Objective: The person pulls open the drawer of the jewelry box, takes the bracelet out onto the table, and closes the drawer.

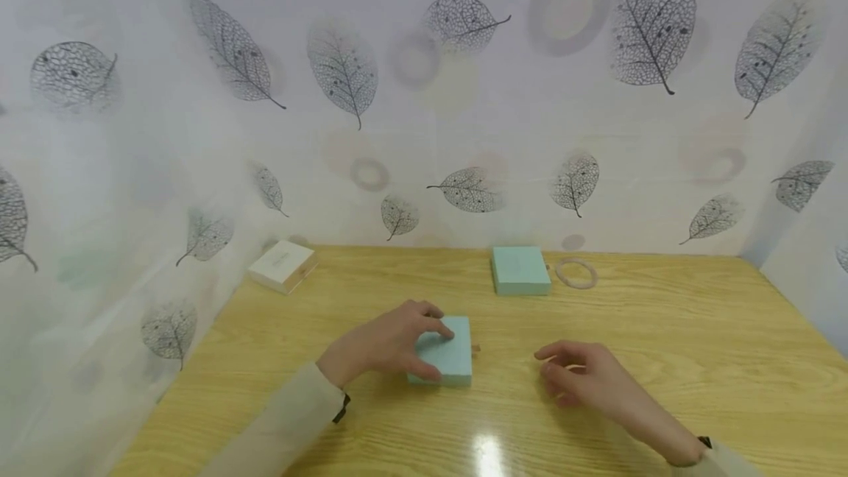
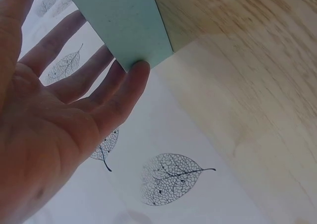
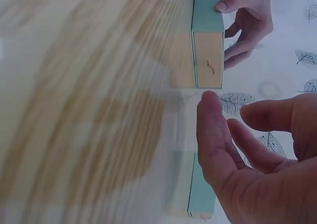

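Observation:
A light blue-green drawer box [image 1: 457, 344] lies on the table, with a small brown pull tab [image 1: 476, 348] on its right side. My left hand [image 1: 391, 341] grips this box from the left: the thumb is against the near side and the fingers reach over the top and far side. In the right wrist view the box's cream drawer front [image 3: 208, 60] is closed. To the right of the box, apart from it, my right hand [image 1: 589, 377] hovers above the table with loosely bent fingers and holds nothing.
Farther back stands a second blue-green box [image 1: 520, 269]. Beside it on the right lies a pale pinkish ring-shaped bangle [image 1: 576, 274]. A white box [image 1: 283, 266] sits at the back left corner. Leaf-patterned sheeting [image 1: 424, 138] rises behind the wooden table [image 1: 662, 315] and along its sides.

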`<state>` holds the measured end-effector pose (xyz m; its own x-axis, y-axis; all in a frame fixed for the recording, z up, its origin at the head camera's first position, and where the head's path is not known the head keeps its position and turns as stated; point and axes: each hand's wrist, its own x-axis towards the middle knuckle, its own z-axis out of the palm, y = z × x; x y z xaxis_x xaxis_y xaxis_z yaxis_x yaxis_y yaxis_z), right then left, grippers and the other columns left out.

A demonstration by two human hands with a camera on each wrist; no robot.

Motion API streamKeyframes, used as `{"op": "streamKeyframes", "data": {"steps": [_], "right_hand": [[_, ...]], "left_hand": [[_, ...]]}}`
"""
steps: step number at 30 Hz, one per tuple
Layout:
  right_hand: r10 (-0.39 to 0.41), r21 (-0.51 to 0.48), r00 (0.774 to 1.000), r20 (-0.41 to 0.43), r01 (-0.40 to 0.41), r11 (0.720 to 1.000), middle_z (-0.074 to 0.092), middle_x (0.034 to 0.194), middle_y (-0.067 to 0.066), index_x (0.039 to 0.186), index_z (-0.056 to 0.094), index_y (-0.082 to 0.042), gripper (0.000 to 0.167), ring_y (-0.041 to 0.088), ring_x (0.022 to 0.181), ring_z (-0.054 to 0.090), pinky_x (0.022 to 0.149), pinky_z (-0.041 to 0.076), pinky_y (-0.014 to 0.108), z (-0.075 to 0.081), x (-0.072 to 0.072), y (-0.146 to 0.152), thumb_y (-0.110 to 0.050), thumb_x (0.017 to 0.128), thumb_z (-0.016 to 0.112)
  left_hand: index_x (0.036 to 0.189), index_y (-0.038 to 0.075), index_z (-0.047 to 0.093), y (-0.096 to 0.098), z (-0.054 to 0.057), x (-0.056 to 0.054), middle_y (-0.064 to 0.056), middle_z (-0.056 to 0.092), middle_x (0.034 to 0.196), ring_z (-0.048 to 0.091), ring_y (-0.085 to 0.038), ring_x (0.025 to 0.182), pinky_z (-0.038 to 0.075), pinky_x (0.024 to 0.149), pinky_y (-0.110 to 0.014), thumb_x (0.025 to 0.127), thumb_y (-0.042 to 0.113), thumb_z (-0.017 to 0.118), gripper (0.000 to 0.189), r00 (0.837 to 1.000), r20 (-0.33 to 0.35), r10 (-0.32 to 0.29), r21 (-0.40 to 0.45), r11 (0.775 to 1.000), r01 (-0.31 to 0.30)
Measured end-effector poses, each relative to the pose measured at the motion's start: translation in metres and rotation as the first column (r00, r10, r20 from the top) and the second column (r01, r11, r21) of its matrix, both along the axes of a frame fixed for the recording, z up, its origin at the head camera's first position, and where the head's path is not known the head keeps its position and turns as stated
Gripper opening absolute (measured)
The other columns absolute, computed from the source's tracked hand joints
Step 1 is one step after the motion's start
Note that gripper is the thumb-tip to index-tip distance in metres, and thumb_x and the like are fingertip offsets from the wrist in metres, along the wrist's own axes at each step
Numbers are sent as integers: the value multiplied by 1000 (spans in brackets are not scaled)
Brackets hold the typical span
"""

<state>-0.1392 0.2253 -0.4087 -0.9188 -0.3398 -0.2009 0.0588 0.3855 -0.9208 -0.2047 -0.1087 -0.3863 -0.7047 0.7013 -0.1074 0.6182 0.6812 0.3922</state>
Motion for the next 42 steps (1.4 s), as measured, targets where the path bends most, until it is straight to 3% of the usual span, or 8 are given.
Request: {"op": "streamKeyframes", "data": {"steps": [7,15,30,42], "right_hand": [[-12,-87,999,35,15,996,74,109,15,131,59,10,37,22,90,73,73,65,38,-1,-4,-16,-13,101,63],[13,-124,998,56,-6,992,73,107,15,130,57,11,37,21,89,72,74,65,39,0,-5,-28,-10,101,61],[9,-112,998,61,-3,994,72,107,14,128,60,9,37,21,86,71,73,65,38,-6,-5,-39,-13,99,65],[-10,-58,1000,27,11,998,73,101,16,131,59,10,39,19,73,71,66,64,36,-3,-18,-67,-11,98,65]], "left_hand": [[133,20,68,4,3,10,-9,52,151,50,-28,136,49,112,-44,83,43,85,57,1000,-3,2,-11,1000,-2],[133,21,69,5,2,8,-9,52,152,50,-28,137,48,113,-43,82,45,85,58,1000,-1,8,-18,1000,-8],[135,22,68,3,0,8,-8,51,153,49,-28,138,46,115,-46,81,49,84,62,1000,0,0,-12,1000,0],[134,23,69,2,-1,7,-8,52,152,51,-28,137,48,113,-45,82,49,83,60,1000,-26,-13,2,1000,13]]}}
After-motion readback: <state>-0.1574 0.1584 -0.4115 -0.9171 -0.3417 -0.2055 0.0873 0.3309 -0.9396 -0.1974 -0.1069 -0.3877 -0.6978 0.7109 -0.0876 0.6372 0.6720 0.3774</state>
